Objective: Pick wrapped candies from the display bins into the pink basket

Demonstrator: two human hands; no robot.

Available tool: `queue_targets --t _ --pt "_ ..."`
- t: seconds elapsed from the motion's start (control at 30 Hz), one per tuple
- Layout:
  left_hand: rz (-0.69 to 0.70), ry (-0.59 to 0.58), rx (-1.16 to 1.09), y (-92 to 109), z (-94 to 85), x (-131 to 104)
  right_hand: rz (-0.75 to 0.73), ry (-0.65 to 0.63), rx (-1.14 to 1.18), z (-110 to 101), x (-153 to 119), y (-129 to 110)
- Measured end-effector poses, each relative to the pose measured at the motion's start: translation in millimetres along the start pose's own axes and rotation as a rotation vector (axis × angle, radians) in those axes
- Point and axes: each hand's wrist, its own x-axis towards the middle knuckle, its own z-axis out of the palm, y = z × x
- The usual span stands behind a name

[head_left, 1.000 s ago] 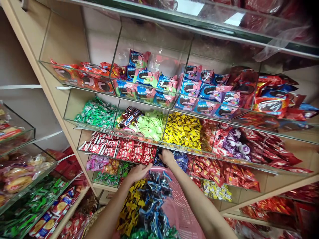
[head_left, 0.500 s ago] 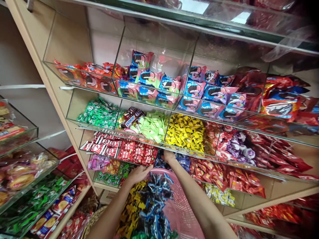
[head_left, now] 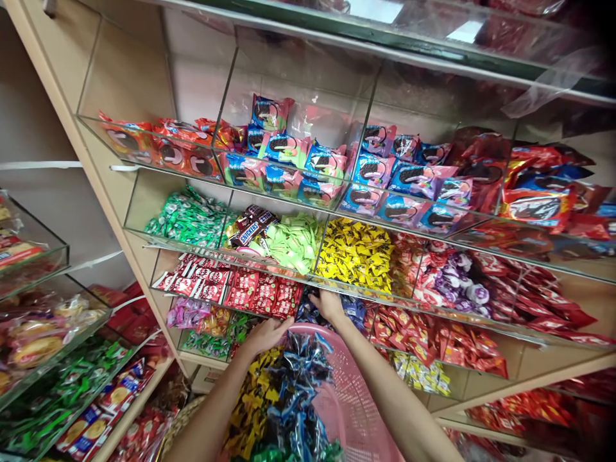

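Note:
A pink plastic basket (head_left: pixel 353 366) is at the bottom middle, holding blue-wrapped candies (head_left: pixel 301 410), yellow-wrapped candies (head_left: pixel 255 401) and some green ones. My left hand (head_left: pixel 269 335) is closed on the basket's far left rim. Beyond that rim, my right hand (head_left: pixel 330 307) reaches under the shelf edge into a compartment of dark blue packets (head_left: pixel 355 311). A finger or thumb of it points left, apart from the rest; its other fingertips are hidden among the packets, and I see nothing gripped in it.
Clear-fronted shelves rise ahead. Just above my right hand runs a shelf edge (head_left: pixel 356 287) below yellow candies (head_left: pixel 357 256). Red packets (head_left: pixel 264 292) lie left of that hand, other red packets (head_left: pixel 404 327) right. Another shelf unit (head_left: pixel 62 314) stands at the left.
The whole view has shifted slightly. My right hand has lifted a little and its finger or thumb shows more apart; my left hand stays on the basket rim.

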Motion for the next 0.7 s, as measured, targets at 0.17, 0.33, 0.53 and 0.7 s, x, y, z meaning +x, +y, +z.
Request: queue_targets --t 0.17,0.33,0.53,0.7 --pt "0.028 0.0 -0.014 0.9 -0.9 -0.3 -0.165 0.177 0.461 -6.8 -43.5 1.6" --pt "-0.014 -0.013 -0.006 3.1 -2.0 -1.2 -0.218 0.164 0.739 -16.2 -99.2 1.9" --pt "0.014 -0.001 -0.028 -1.5 1.3 2.1 -0.145 0.076 0.78 -4.1 -145.8 5.9" --pt "0.021 0.0 -0.024 -2.9 2.6 3.0 -0.14 0.077 0.708 4.7 -151.6 8.4"
